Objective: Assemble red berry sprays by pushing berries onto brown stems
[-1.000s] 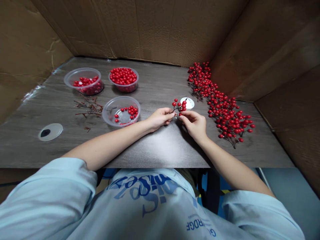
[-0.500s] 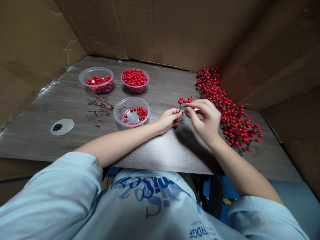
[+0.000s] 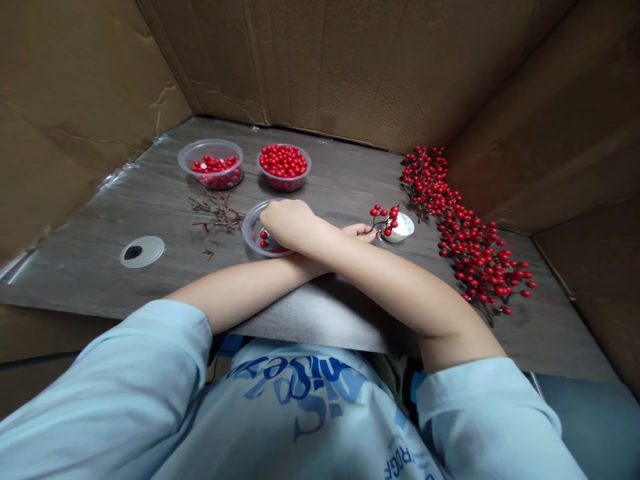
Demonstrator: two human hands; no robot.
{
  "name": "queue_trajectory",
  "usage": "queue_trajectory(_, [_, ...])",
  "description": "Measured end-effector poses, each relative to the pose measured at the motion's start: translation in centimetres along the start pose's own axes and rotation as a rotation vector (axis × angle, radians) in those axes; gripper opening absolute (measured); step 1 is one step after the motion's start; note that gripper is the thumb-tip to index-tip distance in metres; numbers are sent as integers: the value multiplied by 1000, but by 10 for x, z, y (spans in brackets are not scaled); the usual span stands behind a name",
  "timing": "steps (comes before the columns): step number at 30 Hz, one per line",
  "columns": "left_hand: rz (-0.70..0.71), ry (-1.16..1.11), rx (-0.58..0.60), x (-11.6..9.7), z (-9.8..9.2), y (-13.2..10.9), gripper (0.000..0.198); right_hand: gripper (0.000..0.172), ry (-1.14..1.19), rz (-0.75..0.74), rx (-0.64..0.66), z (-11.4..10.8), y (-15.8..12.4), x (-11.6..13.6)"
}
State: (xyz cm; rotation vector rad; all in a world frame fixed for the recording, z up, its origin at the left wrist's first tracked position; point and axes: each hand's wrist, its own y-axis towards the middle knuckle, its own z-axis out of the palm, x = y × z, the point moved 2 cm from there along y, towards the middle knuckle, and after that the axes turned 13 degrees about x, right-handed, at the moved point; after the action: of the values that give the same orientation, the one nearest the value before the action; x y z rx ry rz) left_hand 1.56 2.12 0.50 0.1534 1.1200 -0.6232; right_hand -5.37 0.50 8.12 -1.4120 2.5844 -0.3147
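Note:
My left hand (image 3: 362, 231) pinches the stem of a small sprig of red berries (image 3: 385, 216) and holds it upright just above the table; most of that hand is hidden behind my right forearm. My right hand (image 3: 286, 222) has crossed over the left arm. It hangs knuckles-up over the near clear plastic bowl (image 3: 249, 231), fingers curled down into it. What the fingers hold is hidden. A few loose red berries (image 3: 263, 238) show in that bowl under the hand.
Two more clear bowls, one partly filled (image 3: 187, 157) and one full of berries (image 3: 260, 159), stand at the back left. Bare twigs (image 3: 217, 213) lie beside them. A small white dish (image 3: 404, 229), a long pile of berry branches (image 3: 470, 243), a round grommet (image 3: 143, 251) and cardboard walls (image 3: 350, 60) surround the table.
My right hand left the sprig and swung left across my left arm to the near bowl. The left hand stayed put with the sprig. The camera turned slightly left.

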Motion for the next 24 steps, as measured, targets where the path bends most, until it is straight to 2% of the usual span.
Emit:
queue_trajectory(6, [-67,-18,42,-8,9,-4,13,32,34,73,69,8,9,4])
queue_trajectory(12, [-54,-13,47,-5,6,-3,12,35,62,76,142,7,9,-1])
queue_trajectory(20, [-24,-46,56,-3,5,-1,10,28,153,32,108,16,8,-11])
queue_trajectory(24, [-37,-31,67,3,0,3,11,29,199,79,83,14,4,-9])
